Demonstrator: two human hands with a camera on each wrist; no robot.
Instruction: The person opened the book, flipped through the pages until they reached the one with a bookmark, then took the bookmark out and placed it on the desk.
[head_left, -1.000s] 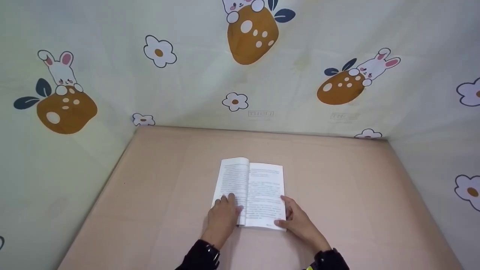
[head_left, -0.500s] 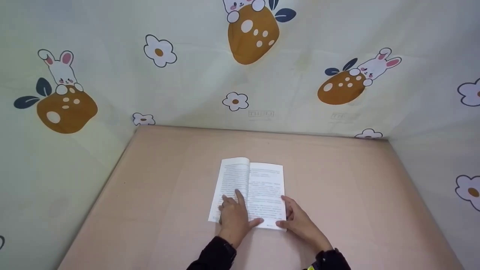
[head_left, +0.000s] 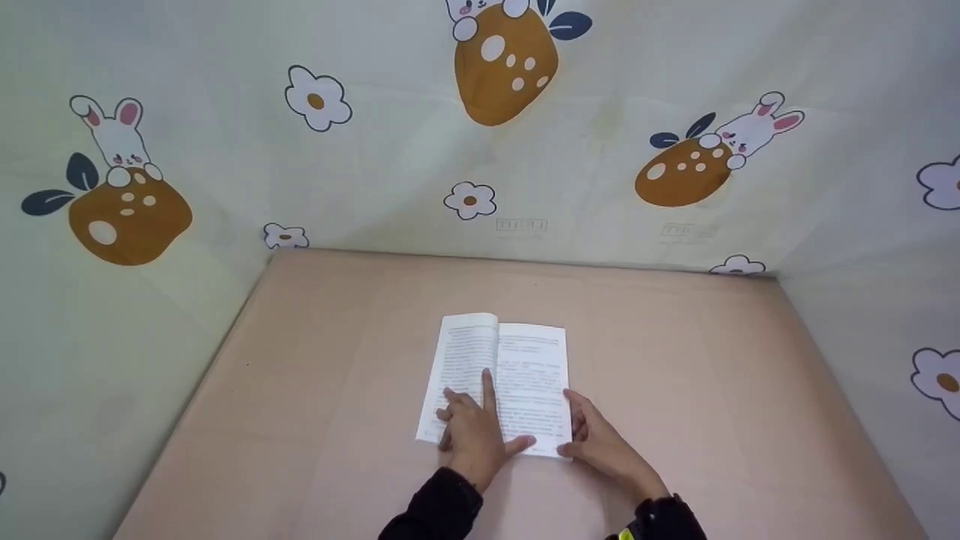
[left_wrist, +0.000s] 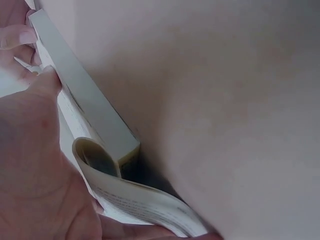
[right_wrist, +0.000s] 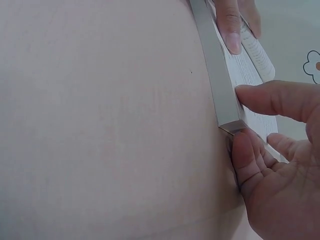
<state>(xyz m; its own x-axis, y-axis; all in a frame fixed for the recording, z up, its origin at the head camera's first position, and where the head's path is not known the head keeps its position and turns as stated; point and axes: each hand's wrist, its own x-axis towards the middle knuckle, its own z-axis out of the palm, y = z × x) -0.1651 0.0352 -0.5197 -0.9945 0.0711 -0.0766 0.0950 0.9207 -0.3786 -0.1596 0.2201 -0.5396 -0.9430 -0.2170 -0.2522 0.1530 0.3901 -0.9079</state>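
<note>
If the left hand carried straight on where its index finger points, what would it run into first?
Probably the open book's left page, near the fold, though whether the fingertip touches it is unclear. Beyond lie the tabletop and patterned wall.

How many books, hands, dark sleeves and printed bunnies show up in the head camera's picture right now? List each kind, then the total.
Open book: 1
Hands, left hand and right hand: 2
Dark sleeves: 2
Printed bunnies, one cut off at the top: 3
Total: 8
</note>
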